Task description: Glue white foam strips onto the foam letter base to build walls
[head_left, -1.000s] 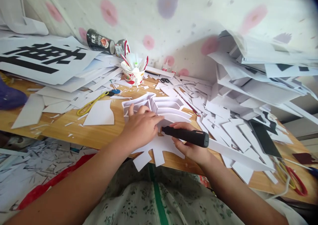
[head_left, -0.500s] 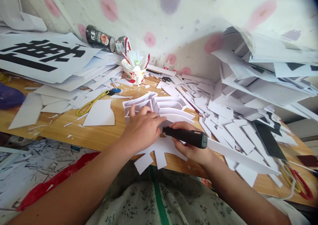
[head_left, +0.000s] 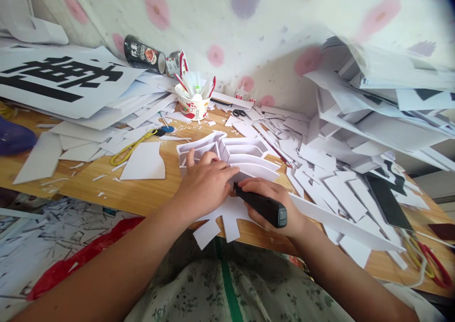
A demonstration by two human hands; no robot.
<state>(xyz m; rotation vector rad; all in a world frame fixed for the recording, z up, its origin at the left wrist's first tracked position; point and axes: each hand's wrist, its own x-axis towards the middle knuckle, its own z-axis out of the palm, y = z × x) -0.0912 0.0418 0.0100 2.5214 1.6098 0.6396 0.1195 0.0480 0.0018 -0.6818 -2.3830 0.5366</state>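
A white foam-board piece (head_left: 249,150) with raised strip walls lies at the front middle of the table in the head view. Its lower part, flat with several arms, reaches over the table's front edge. My left hand (head_left: 206,177) holds it down, fingers bent over the walls and thumb near the knife tip. In my right hand (head_left: 270,194) is a black utility knife (head_left: 265,207), gripped with its front end against the foam board just right of the left thumb. The blade itself cannot be made out. A long white strip (head_left: 341,220) extends rightward from behind my right hand.
White offcuts (head_left: 341,189) cover the right side, near a black phone-like slab (head_left: 387,201) and red-handled scissors (head_left: 437,267). A paper tub (head_left: 194,108) of tools stands behind. Leftward lie a yellow loop (head_left: 131,149) and stacked sheets (head_left: 106,104).
The rear end of the utility knife has swung down and toward me, and my right hand has turned with it. My left hand stays on the foam-board piece.
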